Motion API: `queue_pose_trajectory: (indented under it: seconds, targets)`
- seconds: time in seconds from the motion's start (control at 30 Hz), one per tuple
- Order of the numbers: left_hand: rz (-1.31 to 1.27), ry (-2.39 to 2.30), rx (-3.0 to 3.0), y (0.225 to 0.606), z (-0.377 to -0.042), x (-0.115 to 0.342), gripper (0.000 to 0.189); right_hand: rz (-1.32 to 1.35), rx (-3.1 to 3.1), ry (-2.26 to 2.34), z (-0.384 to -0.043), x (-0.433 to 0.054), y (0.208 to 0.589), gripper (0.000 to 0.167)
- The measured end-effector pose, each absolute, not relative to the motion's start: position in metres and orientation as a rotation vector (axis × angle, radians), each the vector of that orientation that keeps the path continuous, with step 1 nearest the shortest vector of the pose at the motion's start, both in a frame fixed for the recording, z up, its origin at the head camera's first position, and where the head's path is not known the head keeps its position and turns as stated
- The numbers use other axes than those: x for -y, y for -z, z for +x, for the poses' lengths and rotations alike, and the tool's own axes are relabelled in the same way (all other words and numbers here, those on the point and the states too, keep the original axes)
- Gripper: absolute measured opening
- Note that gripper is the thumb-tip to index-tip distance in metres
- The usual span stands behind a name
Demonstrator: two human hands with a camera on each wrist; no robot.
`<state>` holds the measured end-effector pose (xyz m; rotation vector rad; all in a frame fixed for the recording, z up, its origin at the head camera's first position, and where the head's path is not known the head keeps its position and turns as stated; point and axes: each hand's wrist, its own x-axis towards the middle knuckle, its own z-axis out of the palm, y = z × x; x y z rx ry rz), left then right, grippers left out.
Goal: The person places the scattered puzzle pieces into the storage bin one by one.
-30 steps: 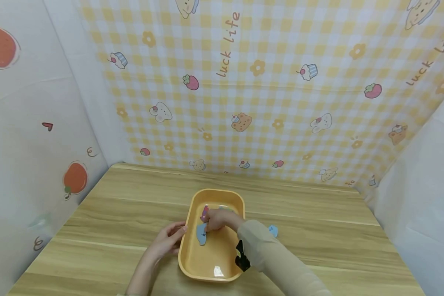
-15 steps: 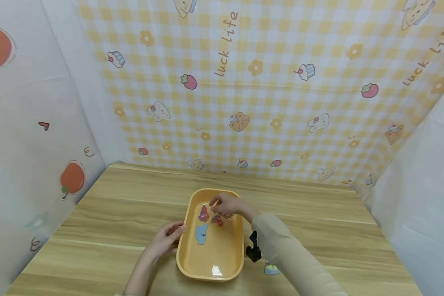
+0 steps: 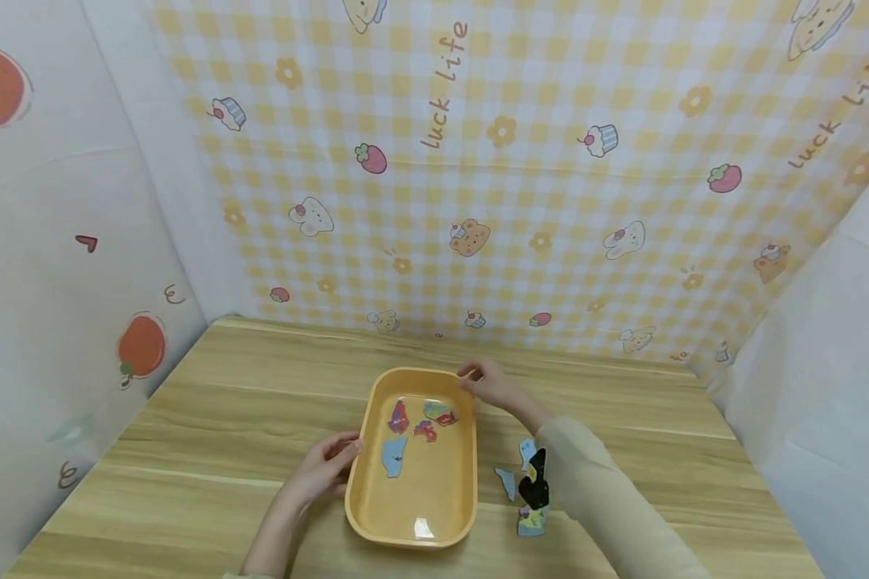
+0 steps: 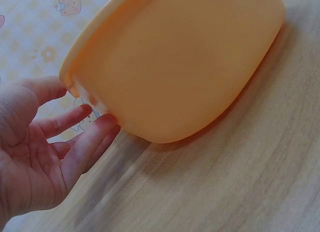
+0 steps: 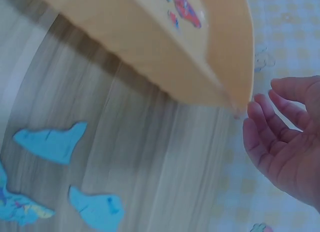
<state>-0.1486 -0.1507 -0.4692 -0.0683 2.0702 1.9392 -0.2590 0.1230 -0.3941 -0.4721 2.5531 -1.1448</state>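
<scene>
A yellow-orange plastic tray [image 3: 413, 539] stands on the wooden table. My left hand [image 3: 324, 466] holds its left side, thumb at the rim and bent fingers against the outer wall, as the left wrist view shows. At the far right corner is my right hand [image 3: 488, 384], its loosely bent fingers [image 5: 257, 137] close to the rim with nothing between them; whether they touch it I cannot tell. Inside the tray lie a light blue jigsaw piece [image 3: 394, 457], a red-purple piece [image 3: 399, 417], a small red piece [image 3: 425, 432] and a green-and-red patch [image 3: 440, 412].
Right of the tray, two blue jigsaw pieces [image 5: 52, 143] and a yellow-green piece [image 3: 532, 523] lie on the table [image 3: 275, 378]. A black device [image 3: 534, 481] on the right wrist partly covers that area. A checked cloth [image 3: 405, 201] hangs behind the table.
My right hand has left the tray's inside, rising over the pieces and moving right to the far right corner. More loose pieces on the right show now. My left hand has stayed at the tray.
</scene>
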Motion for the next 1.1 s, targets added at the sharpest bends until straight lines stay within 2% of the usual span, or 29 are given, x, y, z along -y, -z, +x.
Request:
queue_pose_trajectory:
  seconds: [0.27,0.57,0.8,1.1]
  targets:
    - [-0.065,-1.928,-2.081,0.468,-0.149,0.152,0.057,-0.407,-2.613,1.051,-0.257,-0.155,0.411,0.026]
    - [-0.074,-1.913,-2.099,0.468,-0.148,0.15,0.056,-0.337,-2.597,0.888,-0.243,-0.183,0.419,0.034]
    - [-0.106,-1.909,-2.091,0.468,-0.148,0.15,0.059,-0.23,-2.574,0.728,-0.231,-0.202,0.422,0.049]
    - [-0.116,-1.909,-2.09,0.469,-0.148,0.15,0.059,-0.193,-2.594,0.675,-0.222,-0.205,0.434,0.055]
